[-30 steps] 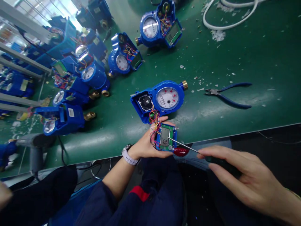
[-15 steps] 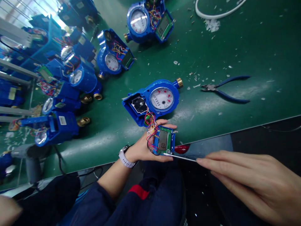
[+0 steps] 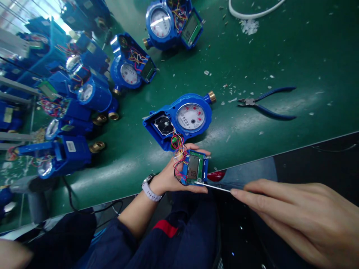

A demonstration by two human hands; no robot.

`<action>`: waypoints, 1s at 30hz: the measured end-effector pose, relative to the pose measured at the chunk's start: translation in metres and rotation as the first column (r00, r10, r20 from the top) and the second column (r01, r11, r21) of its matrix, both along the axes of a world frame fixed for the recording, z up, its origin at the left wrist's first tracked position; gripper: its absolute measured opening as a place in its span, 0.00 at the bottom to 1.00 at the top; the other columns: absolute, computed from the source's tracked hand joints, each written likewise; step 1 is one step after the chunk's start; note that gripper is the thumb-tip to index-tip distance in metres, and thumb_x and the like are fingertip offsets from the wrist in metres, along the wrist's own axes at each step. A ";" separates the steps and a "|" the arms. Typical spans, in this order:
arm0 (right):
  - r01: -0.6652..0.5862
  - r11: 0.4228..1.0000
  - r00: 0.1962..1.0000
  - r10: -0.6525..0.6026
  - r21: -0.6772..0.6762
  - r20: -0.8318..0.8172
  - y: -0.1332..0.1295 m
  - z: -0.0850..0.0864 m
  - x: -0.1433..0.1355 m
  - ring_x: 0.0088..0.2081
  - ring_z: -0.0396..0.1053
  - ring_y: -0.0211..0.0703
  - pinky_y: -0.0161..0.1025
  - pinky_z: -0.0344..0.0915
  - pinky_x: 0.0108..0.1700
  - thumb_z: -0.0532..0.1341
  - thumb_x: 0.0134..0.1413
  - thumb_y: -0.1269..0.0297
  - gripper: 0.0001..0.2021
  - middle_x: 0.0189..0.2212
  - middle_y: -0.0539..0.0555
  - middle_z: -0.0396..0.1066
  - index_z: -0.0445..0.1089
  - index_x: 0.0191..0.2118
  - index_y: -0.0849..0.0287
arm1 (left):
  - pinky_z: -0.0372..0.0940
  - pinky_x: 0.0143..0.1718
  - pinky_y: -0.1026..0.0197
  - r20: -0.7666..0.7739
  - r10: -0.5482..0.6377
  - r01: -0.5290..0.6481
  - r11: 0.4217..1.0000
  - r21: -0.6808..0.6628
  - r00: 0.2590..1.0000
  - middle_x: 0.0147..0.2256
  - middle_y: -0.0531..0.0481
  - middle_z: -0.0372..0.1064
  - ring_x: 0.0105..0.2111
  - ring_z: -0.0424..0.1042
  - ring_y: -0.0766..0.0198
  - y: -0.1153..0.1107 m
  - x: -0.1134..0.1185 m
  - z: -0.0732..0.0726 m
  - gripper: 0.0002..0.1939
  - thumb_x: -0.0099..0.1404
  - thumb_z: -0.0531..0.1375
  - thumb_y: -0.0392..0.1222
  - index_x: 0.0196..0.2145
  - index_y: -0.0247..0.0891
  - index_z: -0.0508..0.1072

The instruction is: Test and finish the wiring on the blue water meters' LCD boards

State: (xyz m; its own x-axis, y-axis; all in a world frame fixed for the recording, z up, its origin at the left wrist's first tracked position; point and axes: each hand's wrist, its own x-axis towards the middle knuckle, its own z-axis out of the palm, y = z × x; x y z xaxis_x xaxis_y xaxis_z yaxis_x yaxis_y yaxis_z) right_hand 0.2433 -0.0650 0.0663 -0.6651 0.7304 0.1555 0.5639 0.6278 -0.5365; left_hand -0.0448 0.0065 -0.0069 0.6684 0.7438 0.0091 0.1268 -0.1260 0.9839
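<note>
My left hand (image 3: 168, 175) holds a small green circuit board with an LCD display (image 3: 194, 167) in a blue frame, just past the table's near edge. Coloured wires (image 3: 178, 148) run from the board up to an open blue water meter (image 3: 179, 120) lying on the green table. My right hand (image 3: 297, 216) grips a thin screwdriver (image 3: 213, 186), and its metal tip touches the board's lower right corner. The screwdriver's handle is hidden inside my fingers.
Blue-handled pliers (image 3: 266, 105) lie on the green mat (image 3: 294, 56) to the right of the meter. Several more open blue meters (image 3: 129, 67) crowd the left and far side. A white cable (image 3: 252, 14) loops at the top. Plastic scraps litter the mat.
The screwdriver tip has dropped from the board's upper right edge to its lower right corner. My right hand has moved slightly lower, and the view has shifted a little to the right.
</note>
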 end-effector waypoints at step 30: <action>0.048 0.993 0.989 -0.063 0.111 0.136 -0.005 0.007 -0.009 0.31 0.75 0.40 0.39 0.68 0.26 0.49 0.55 0.78 0.28 0.41 0.49 0.76 0.63 0.59 0.50 | 0.67 0.56 0.46 0.046 0.065 -0.068 0.996 0.061 0.997 0.51 0.43 0.71 0.51 0.73 0.51 -0.001 0.006 -0.006 0.45 0.43 0.77 0.51 0.56 0.47 0.63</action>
